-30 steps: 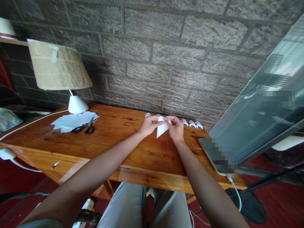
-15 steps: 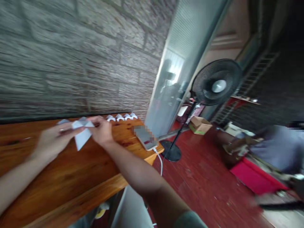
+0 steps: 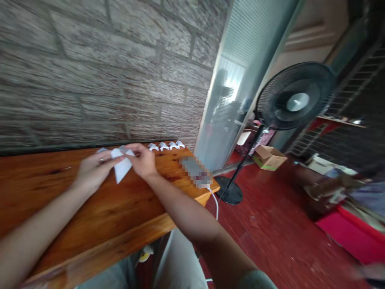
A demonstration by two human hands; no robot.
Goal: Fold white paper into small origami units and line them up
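A: What moved?
B: The view swung. The left hand [image 3: 93, 171], the right hand [image 3: 144, 161] and the fan [image 3: 296, 98] sit further right now.
A: Where's the paper [image 3: 122, 168]?
B: Left of the middle, just over the table [image 3: 90, 212]. Fingers of both hands pinch its top.
A: How does it feel?
B: Probably light and thin, and it bends easily. Hold its edges. No words to read.

A white folded paper [image 3: 122, 170] is pointing down, its top pinched, hanging just above the wooden surface [image 3: 90, 208].
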